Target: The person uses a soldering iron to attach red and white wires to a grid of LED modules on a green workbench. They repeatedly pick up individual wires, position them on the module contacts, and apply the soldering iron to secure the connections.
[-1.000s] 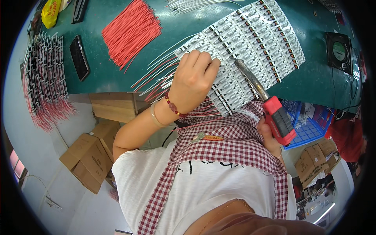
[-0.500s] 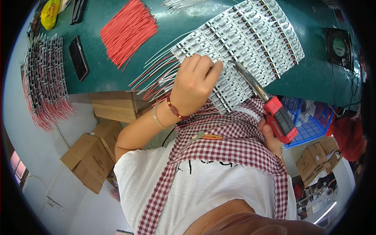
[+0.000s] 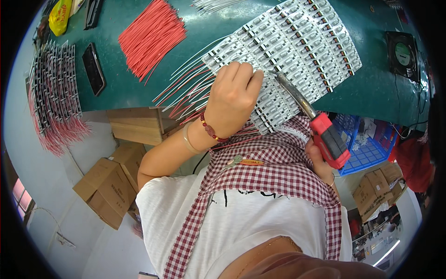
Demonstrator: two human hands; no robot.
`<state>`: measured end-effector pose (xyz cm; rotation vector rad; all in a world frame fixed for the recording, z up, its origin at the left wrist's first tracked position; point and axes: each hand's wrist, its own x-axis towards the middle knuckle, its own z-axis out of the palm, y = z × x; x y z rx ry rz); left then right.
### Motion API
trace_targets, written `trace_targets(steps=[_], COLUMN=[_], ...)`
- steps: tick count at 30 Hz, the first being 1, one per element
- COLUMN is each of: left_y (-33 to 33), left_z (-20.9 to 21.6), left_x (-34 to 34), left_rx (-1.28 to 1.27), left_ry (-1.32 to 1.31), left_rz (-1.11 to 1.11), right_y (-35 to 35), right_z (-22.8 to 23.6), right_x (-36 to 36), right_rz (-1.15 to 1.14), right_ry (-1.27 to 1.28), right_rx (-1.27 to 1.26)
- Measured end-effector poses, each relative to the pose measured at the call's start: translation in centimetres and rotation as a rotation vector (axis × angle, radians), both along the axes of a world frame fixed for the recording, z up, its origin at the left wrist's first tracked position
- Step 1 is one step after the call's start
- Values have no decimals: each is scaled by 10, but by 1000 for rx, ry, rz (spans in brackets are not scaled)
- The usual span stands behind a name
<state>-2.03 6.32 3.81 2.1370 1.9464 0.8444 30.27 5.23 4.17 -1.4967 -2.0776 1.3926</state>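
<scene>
A large panel of small white circuit boards (image 3: 297, 42) lies slanted at the table's near edge, its rows dotted with dark and silver parts. My left hand (image 3: 232, 100) rests over its left portion, fingers curled in a pinch; whatever they hold is hidden. Red and white wires (image 3: 186, 95) fan out leftward from the boards beneath that hand. In my right hand (image 3: 318, 160) is a red-and-black soldering iron (image 3: 329, 139), gripped by its handle. Its metal tip points up-left at the boards, just right of my left fingertips.
Loose red wires (image 3: 151, 39) and white wires (image 3: 218, 3) lie on the green table (image 3: 232, 23). Wired boards (image 3: 53, 88) hang over its left edge beside a phone (image 3: 94, 69). A round-faced black device (image 3: 402, 56) sits right; below are a blue basket (image 3: 355, 160) and cardboard boxes (image 3: 104, 190).
The soldering iron's tip has shifted slightly left and up, closer to my left fingertips, and its handle has moved a little left. My left hand has barely moved.
</scene>
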Motion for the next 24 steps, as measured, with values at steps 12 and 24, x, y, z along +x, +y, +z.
trace_targets(steps=[12,24], left_y=[2,-7], left_z=[10,0], left_x=[-1,9], left_rx=[-7,12], left_ry=[69,-53], left_rz=[-8,-16], right_y=[4,-5], right_z=[8,0], right_x=[2,4], right_rz=[17,10], right_ry=[69,48], right_rx=[46,28])
